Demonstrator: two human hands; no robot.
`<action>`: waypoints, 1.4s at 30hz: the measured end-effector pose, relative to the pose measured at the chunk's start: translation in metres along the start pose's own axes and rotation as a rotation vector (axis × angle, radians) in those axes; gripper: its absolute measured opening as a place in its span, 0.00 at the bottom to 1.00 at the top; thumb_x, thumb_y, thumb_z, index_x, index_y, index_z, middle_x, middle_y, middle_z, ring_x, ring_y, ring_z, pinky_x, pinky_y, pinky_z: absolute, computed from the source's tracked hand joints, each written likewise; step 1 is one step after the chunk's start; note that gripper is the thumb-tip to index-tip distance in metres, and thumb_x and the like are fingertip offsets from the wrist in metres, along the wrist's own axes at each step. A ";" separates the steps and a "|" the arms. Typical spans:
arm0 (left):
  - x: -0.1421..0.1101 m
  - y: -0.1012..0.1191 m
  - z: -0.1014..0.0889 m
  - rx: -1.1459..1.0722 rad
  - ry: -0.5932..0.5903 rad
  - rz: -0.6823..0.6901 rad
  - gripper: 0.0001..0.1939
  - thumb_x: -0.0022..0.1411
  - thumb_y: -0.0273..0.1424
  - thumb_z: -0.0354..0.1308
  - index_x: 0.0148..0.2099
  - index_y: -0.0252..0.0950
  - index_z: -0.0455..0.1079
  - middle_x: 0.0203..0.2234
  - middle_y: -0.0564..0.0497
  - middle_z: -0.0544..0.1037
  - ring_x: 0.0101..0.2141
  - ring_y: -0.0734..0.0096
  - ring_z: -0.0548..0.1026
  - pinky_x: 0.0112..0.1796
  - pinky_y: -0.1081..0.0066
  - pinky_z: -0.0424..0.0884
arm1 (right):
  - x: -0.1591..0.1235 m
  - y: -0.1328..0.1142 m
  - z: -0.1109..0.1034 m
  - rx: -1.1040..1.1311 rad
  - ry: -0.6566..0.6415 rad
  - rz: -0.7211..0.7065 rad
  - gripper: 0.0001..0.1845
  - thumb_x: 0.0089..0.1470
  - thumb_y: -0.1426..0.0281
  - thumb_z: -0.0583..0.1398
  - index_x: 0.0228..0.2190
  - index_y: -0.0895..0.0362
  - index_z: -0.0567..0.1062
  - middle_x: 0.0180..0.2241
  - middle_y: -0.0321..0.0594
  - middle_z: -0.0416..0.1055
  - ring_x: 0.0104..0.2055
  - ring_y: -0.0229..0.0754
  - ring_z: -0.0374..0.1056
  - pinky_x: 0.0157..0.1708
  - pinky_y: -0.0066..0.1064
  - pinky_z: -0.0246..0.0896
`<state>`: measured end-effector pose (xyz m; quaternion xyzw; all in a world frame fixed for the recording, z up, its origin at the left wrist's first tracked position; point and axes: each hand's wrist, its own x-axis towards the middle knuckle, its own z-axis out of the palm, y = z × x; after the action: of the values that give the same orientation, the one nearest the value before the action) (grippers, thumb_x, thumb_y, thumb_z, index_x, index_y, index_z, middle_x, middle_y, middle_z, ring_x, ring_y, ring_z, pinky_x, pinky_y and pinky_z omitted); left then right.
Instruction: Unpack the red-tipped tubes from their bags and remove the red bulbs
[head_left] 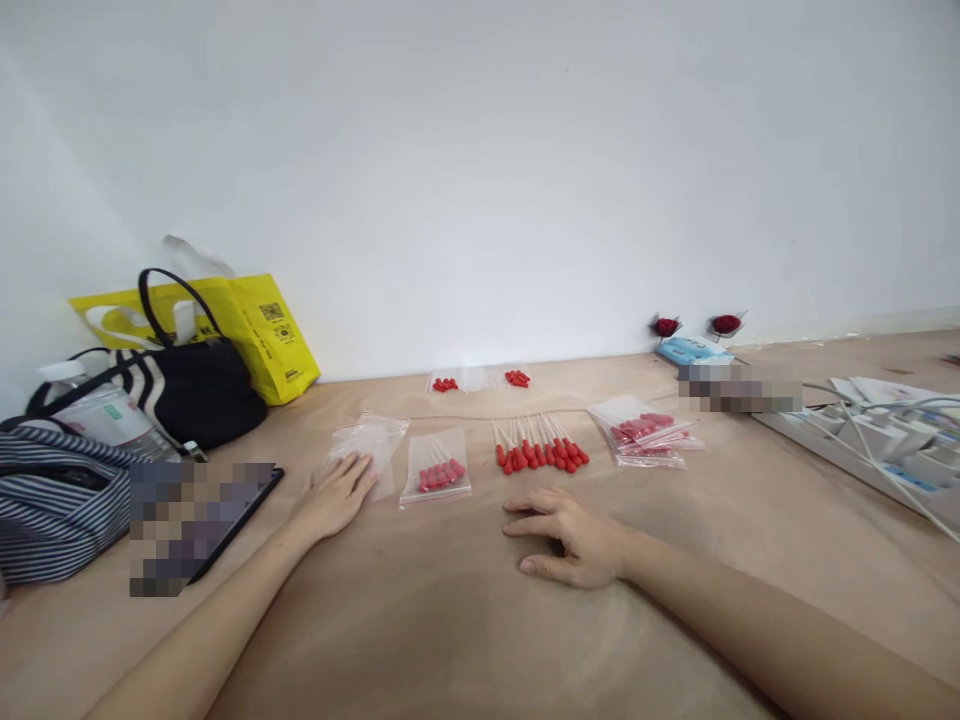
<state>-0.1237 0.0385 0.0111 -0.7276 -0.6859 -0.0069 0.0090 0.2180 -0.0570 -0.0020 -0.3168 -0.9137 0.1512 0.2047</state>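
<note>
Clearly nearer the red-headed sticks (561, 450), at its 11 o'clock (stems pointing away), is the right hand (581, 538), part-open, seemingly empty; the left hand (335, 500) lies spread on clear bags (381, 440).

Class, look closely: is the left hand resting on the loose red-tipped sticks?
No, the left hand has its fingers on clear bags, apart from the loose red-tipped sticks.

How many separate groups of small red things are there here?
5: a left group and a right group by the wall, a bagged group near the left hand, a loose row beside it, and a stacked-bag group farther right. Some pieces there may be hidden.
</note>
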 end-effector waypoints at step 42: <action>-0.084 0.123 -0.020 -0.253 0.051 0.904 0.32 0.53 0.48 0.50 0.56 0.37 0.56 0.52 0.40 0.60 0.52 0.53 0.59 0.49 0.54 0.59 | 0.000 0.016 0.011 0.132 0.349 0.214 0.08 0.45 0.74 0.58 0.31 0.57 0.72 0.41 0.46 0.65 0.44 0.43 0.62 0.45 0.39 0.58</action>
<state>-0.0053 -0.0528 0.0291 -0.9484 -0.2935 -0.1036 -0.0610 0.2214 -0.0463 -0.0181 -0.4192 -0.8137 0.1741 0.3630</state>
